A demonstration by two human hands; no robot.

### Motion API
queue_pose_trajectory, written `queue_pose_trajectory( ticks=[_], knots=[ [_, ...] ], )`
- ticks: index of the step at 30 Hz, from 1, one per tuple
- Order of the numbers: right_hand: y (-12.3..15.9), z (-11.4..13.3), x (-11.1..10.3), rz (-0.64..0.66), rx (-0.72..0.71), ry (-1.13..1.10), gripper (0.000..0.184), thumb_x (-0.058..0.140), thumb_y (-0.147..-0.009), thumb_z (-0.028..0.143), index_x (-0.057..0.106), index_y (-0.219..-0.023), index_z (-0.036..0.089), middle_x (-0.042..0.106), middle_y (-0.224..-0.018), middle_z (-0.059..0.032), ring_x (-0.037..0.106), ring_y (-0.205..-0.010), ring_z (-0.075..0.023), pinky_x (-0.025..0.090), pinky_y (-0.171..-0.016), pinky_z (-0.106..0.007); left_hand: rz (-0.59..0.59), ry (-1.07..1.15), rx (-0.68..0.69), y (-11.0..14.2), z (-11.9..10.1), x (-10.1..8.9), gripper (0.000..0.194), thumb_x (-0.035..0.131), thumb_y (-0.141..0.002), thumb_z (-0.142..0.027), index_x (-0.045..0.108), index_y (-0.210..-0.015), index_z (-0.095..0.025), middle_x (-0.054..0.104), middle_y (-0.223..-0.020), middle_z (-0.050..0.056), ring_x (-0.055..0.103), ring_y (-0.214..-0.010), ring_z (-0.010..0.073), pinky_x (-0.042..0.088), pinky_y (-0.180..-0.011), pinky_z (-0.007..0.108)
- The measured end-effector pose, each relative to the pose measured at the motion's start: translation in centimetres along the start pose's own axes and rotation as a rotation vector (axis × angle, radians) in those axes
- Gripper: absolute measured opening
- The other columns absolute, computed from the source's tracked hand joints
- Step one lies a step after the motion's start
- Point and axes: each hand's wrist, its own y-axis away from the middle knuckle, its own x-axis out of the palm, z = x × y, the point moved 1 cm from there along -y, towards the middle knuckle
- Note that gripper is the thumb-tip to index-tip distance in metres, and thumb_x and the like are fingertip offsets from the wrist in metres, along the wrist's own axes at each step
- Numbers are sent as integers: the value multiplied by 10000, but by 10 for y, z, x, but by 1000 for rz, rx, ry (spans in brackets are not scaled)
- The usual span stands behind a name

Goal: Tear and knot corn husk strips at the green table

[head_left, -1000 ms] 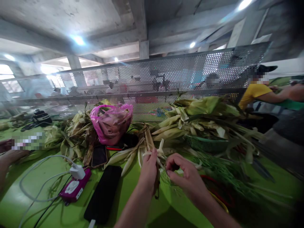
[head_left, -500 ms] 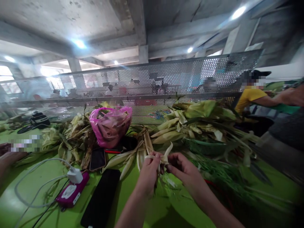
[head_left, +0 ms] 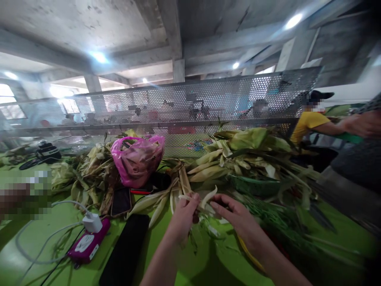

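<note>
Both my hands are in front of me over the green table, working on a pale strip of corn husk [head_left: 210,195]. My left hand [head_left: 185,214] pinches one part of it between thumb and fingers, with a short end poking out to the left. My right hand [head_left: 235,212] is closed at the other side, thumb against fingers, and a curled end of the husk rises between the hands. Just beneath them lie thin green and whitish shreds [head_left: 212,230]. Behind my left hand, long flat corn husks [head_left: 160,208] spread across the table.
A pink plastic bag [head_left: 137,163] of husks stands back left. A large husk pile [head_left: 247,147] rests over a green basket [head_left: 253,186] at back right. Nearer lie a purple power strip [head_left: 89,244] and a black slab [head_left: 126,248]. A person in yellow [head_left: 311,123] is at right.
My hands have shifted slightly and the curled husk end leans more to the right. A yellow curved edge now shows beside my right forearm. The view has tilted a little.
</note>
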Motion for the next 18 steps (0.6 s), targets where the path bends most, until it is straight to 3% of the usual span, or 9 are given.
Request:
queue_pose_trajectory(
  ticks=[5,9,12,14,16,18],
  knots=[
    [1,2,-3,-93,-51,9,248,712,-712,425,677,-750,182,658,-743,-37,592,-754,-206,475,-716,-317,148,-172,-45,7,2,7,436,602,-757,-606,475,-759,-189,344,-599,-71,257,-520,76,184,-491,228],
    [1,0,-6,-186,-35,0,236,689,-726,415,645,-726,184,595,-662,2,529,-624,-158,437,-594,-277,249,-292,-21,11,0,14,326,659,-741,-460,485,-721,-186,372,-607,-61,296,-565,91,244,-559,241],
    [0,-3,-10,-221,-57,62,243,645,-760,421,630,-765,178,596,-669,-10,522,-606,-163,433,-584,-291,285,-360,2,10,-1,13,243,625,-746,-383,493,-688,-187,383,-606,-54,328,-581,102,266,-592,252],
    [-1,0,-14,-284,-171,222,270,658,-742,396,643,-901,179,638,-805,-50,561,-704,-199,458,-654,-325,297,-444,43,8,2,10,193,593,-757,-341,517,-675,-184,384,-600,-51,332,-579,107,270,-589,256],
    [-1,5,-17,-336,-347,409,417,686,-716,353,617,-1099,204,633,-1054,-94,574,-911,-252,462,-794,-381,293,-547,90,6,8,8,137,589,-752,-292,560,-684,-177,414,-600,-42,353,-588,114,282,-587,256],
    [0,11,-15,-257,-505,583,446,703,-713,315,622,-1148,257,590,-1209,-93,521,-1083,-286,414,-915,-434,277,-624,93,5,16,7,101,613,-739,-263,600,-705,-168,463,-610,-29,388,-609,123,306,-590,255]
  ],
)
